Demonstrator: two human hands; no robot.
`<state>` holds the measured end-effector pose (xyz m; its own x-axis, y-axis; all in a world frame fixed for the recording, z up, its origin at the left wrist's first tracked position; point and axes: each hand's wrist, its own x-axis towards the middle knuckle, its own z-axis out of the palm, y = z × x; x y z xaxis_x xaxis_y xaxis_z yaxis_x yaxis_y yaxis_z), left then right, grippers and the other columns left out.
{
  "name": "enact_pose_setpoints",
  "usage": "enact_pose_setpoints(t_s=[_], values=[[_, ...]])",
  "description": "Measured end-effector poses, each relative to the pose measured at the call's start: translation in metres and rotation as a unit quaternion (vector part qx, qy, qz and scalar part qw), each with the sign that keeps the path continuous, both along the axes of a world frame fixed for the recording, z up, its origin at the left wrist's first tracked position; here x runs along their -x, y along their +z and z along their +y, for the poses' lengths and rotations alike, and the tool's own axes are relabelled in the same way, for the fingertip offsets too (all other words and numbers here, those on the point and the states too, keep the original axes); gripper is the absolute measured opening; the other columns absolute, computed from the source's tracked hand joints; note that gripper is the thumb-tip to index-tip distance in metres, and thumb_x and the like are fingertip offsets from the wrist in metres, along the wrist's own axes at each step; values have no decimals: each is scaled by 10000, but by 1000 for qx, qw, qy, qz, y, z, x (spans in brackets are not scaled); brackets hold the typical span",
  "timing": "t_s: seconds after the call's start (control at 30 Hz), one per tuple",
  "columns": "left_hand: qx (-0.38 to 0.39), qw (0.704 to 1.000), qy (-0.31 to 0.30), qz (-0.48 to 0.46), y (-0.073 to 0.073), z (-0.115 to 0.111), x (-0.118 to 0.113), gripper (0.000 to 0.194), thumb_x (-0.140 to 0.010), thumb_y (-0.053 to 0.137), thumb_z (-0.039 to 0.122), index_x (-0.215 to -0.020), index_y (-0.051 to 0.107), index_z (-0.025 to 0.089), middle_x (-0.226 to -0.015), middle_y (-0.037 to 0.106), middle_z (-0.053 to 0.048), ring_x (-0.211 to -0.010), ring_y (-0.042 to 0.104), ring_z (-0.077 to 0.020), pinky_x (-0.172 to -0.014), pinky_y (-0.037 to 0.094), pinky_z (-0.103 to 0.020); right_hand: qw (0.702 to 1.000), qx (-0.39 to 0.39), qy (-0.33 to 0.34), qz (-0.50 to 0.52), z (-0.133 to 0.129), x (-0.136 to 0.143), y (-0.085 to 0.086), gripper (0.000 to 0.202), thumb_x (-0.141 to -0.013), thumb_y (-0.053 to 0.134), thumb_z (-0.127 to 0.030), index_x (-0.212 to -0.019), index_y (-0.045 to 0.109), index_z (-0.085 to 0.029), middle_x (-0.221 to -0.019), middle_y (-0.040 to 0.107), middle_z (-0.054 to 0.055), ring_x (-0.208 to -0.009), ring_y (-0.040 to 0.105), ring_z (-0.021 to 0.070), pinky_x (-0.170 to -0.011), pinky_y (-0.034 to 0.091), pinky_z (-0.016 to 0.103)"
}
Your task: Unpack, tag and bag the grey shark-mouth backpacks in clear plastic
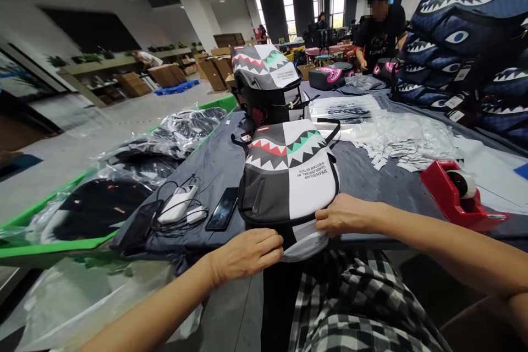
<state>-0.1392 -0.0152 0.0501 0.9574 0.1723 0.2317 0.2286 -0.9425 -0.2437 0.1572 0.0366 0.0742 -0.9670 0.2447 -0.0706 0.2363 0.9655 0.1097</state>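
A black, grey and white backpack (289, 176) with a red and green shark-mouth print lies at the front edge of the dark-covered table (363, 181). My left hand (251, 252) is closed at the bag's lower left edge, fingers curled on the rim. At its lower right edge my right hand (344, 214) pinches the rim. A pale grey flap (307, 245) hangs between and below the hands. Behind this bag stands a stack of similar backpacks (268, 74).
A phone (223, 209) and white power bank (178, 203) with cables lie left. Right are a red tape dispenser (457, 198), tags (396, 148) and stacked blue shark bags (449, 38). Plastic-wrapped bags (103, 206) fill a green-edged bin. A person (381, 33) stands across the table.
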Motion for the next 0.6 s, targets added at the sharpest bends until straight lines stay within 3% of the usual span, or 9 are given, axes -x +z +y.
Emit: enact_pose_setpoints(t_s=[0.13,0.33,0.47,0.6], values=[[14,1000,20,-17,-10,-1,3,215,-1015,363,98,-865,492,184,-667,521,17,-585,465,-136,-530,383,-287,1000,24,-7,9,3,-2,4,124,-945,583,-110,-860,631,-187,-784,630,-28,-552,438,88,-474,185,276],[29,997,47,-44,-18,1,9,182,-1029,478,256,-864,504,183,-658,519,31,-571,475,-122,-520,365,-282,996,62,-55,41,4,-6,0,49,-916,662,-205,-882,631,-188,-804,665,-16,-600,495,93,-490,198,262],[51,998,26,-33,-13,-3,10,144,-1008,466,151,-874,503,188,-818,614,-21,-724,557,-140,-652,444,-265,995,54,-57,62,1,-11,-8,7,-922,631,-216,-919,632,-210,-855,657,-10,-593,488,93,-494,188,264],[-10,998,11,-53,-12,-1,11,175,-957,457,57,-848,488,191,-663,519,25,-582,459,-135,-565,387,-278,994,47,-53,89,3,-15,-15,150,-934,518,-97,-923,618,-207,-833,608,-11,-563,445,86,-487,195,258]])
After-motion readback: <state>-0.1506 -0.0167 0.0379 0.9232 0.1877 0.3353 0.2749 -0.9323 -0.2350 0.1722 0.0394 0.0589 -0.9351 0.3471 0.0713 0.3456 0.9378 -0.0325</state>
